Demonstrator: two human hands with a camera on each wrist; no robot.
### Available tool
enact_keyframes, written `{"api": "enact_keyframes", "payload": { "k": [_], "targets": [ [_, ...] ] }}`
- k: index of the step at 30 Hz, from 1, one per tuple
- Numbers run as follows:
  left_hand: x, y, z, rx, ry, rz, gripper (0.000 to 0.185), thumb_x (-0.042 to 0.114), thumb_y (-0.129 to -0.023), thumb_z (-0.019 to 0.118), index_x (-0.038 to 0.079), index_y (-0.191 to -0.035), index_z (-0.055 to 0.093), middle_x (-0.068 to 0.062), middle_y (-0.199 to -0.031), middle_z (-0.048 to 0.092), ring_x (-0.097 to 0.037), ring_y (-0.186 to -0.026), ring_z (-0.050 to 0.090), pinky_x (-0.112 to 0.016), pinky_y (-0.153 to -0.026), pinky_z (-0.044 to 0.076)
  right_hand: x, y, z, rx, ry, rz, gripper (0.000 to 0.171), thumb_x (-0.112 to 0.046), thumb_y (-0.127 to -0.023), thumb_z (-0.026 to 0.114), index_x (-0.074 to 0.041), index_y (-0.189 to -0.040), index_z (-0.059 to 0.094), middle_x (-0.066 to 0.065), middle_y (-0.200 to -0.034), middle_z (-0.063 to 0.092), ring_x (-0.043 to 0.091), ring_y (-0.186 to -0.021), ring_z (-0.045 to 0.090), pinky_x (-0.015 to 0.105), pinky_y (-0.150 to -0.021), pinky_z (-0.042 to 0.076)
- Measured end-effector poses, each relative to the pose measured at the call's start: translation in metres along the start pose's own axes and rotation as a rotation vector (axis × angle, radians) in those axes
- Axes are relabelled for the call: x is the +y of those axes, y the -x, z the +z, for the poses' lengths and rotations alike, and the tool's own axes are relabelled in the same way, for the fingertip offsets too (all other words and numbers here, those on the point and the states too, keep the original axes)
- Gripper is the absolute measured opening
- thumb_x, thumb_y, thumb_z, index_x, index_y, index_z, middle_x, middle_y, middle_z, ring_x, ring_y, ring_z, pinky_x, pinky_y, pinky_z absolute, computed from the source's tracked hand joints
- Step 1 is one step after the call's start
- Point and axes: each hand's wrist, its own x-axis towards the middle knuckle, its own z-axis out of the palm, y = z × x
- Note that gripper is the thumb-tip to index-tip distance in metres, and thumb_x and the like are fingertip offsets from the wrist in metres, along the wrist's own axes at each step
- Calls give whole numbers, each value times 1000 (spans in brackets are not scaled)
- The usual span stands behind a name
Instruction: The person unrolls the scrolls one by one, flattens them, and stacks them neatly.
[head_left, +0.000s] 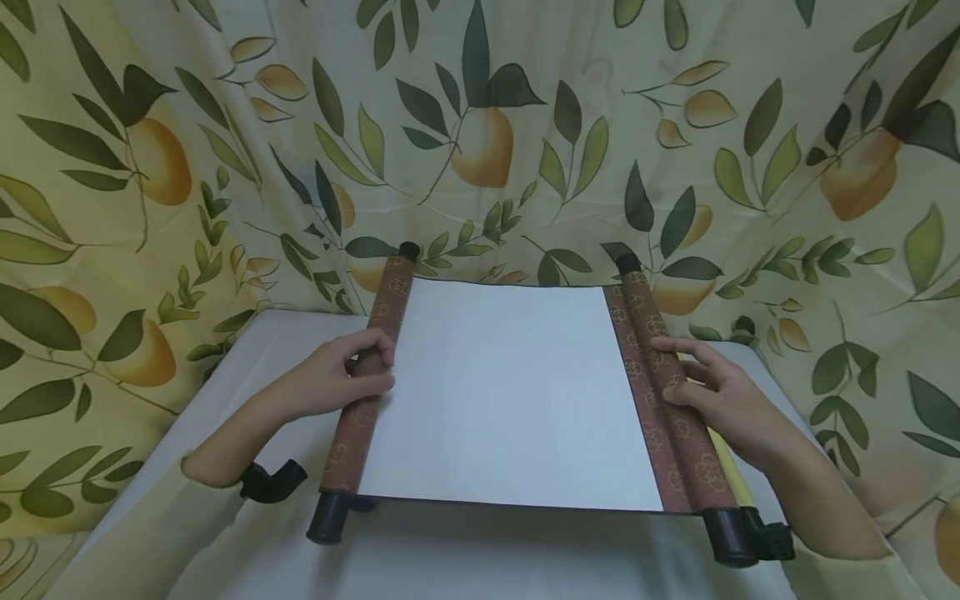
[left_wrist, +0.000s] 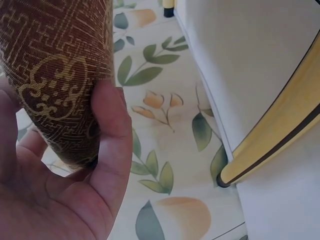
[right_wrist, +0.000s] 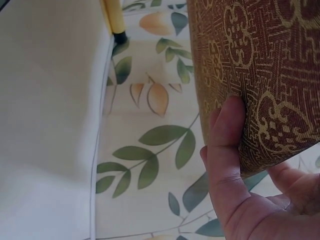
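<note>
A white table (head_left: 225, 533) stands against a hanging cloth backdrop (head_left: 480, 125) printed with dark green leaves and orange fruit; the cloth drapes down behind the table's far edge and along both its sides.

On the table lies one scroll (head_left: 510, 392), partly unrolled, its blank white sheet facing up. It has two brown brocade rolls with a gold pattern. The left roll (head_left: 371, 383) borders the sheet's left edge and the right roll (head_left: 667, 392) its right edge, and both run from the near edge of the table toward the backdrop. Each roll ends in black knobs, four in all: two at the near ends and two at the far ends by the backdrop. A yellow strip (head_left: 723, 458) shows just beyond the right roll, on the side away from the sheet. Two dark wrist devices show near the scroll's near corners, one on each forearm.

There are two hands. The left hand (head_left: 337, 379) is closed around the left roll about halfway along it, fingers curled over the top and thumb underneath; the left wrist view shows the thumb (left_wrist: 110, 140) pressed against the brocade. The right hand (head_left: 720, 392) rests on the right roll about halfway along, fingers spread loosely over its top. The right wrist view shows its thumb (right_wrist: 225, 150) pushed against the underside of the roll, so the roll is held between thumb and fingers.
</note>
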Motion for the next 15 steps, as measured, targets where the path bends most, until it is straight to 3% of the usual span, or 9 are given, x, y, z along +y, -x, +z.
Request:
{"api": "enact_keyframes", "payload": {
  "k": [5, 15],
  "targets": [
    [-1, 2, -3, 13, -49, 16, 19, 15, -93, 64, 18, -112, 68, -7, -121, 62, -24, -91, 55, -37, -69, 51, -2, -1, -1, 0, 3, -1, 60, -6, -99, 54, -18, -154, 32, 31, -145, 33, 34, -108, 57, 36, -77, 57],
    [-2, 4, -8, 30, -48, 2, 11, 16, -92, 65, 15, -103, 64, -10, -109, 60, -24, -82, 55, -37, -62, 50, -3, -2, -1, 4, 16, 3, 61, -8, -100, 54, -19, -155, 31, 31, -147, 32, 38, -112, 55, 35, -78, 57]
  ]
}}
